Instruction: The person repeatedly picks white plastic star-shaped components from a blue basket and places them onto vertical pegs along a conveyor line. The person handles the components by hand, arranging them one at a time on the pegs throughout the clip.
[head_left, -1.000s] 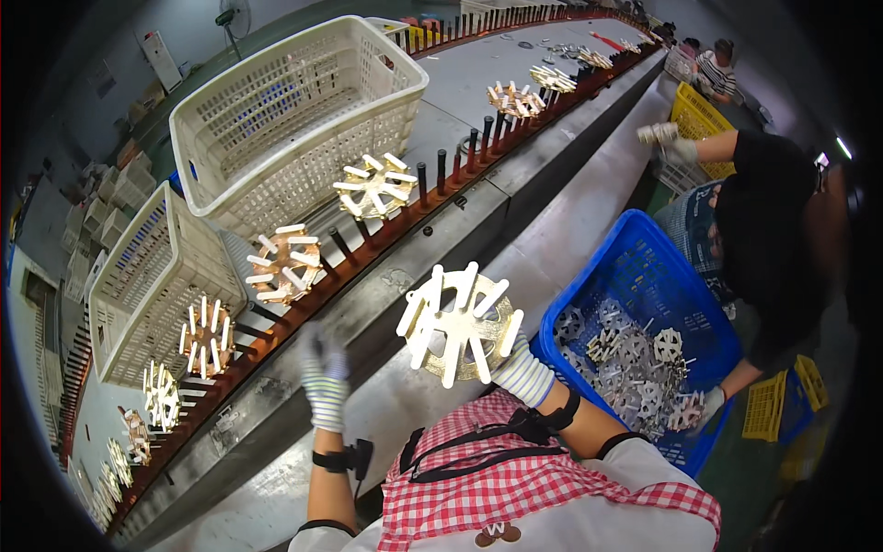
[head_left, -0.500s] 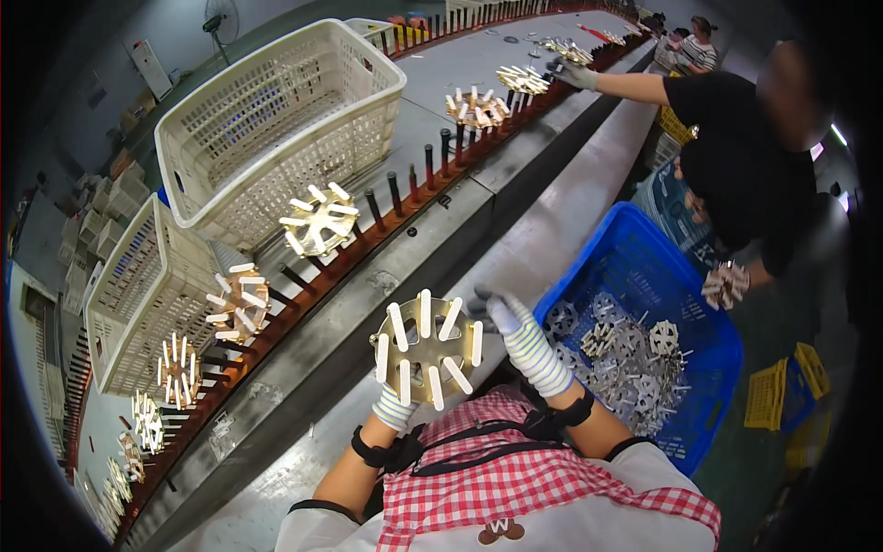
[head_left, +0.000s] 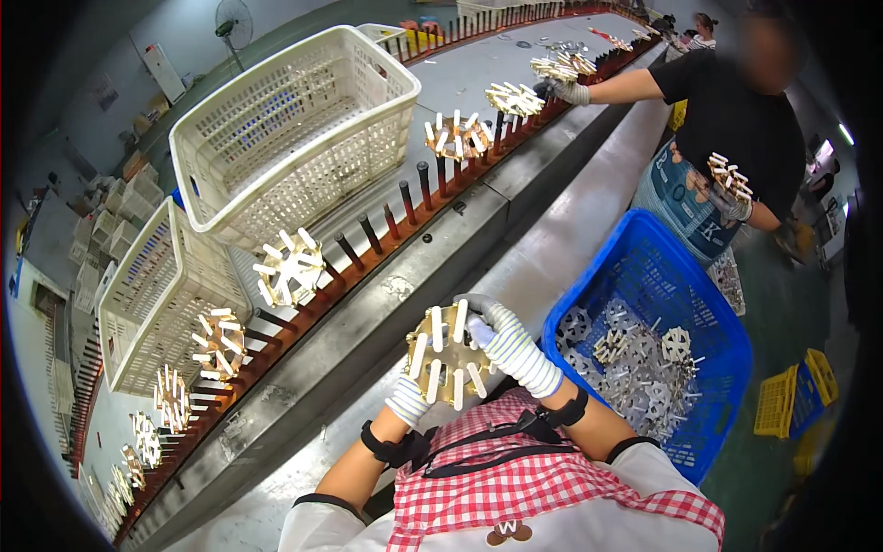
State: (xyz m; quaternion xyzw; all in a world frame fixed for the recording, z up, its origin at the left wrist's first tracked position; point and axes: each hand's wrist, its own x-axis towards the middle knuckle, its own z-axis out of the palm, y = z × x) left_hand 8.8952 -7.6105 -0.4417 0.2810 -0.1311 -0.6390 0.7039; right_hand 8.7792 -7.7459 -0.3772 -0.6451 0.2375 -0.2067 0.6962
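A round brass-coloured metal disc (head_left: 441, 361) with several white rods standing up from its face is in front of my apron. My left hand (head_left: 407, 401), in a striped glove, holds it from the near left side; the fingers are hidden under the disc. My right hand (head_left: 504, 339), in a striped glove with grey fingertips, is curled round the disc's far right edge. To my right, a blue basket (head_left: 563, 317) contains many loose silvery discs and a brass-coloured one with rods (head_left: 611, 346).
Beyond a metal rail (head_left: 368, 296) runs a row of upright dark posts (head_left: 405, 198), several bearing rodded discs (head_left: 292, 267). White crates (head_left: 303, 170) stand behind it. A co-worker (head_left: 727, 110) at the far right has one hand near the posts, the other holding a rodded disc (head_left: 728, 177).
My right hand has moved left onto the disc's edge, and the disc has tilted. Discs on the posts have shifted toward the near left. The co-worker's held disc has risen.
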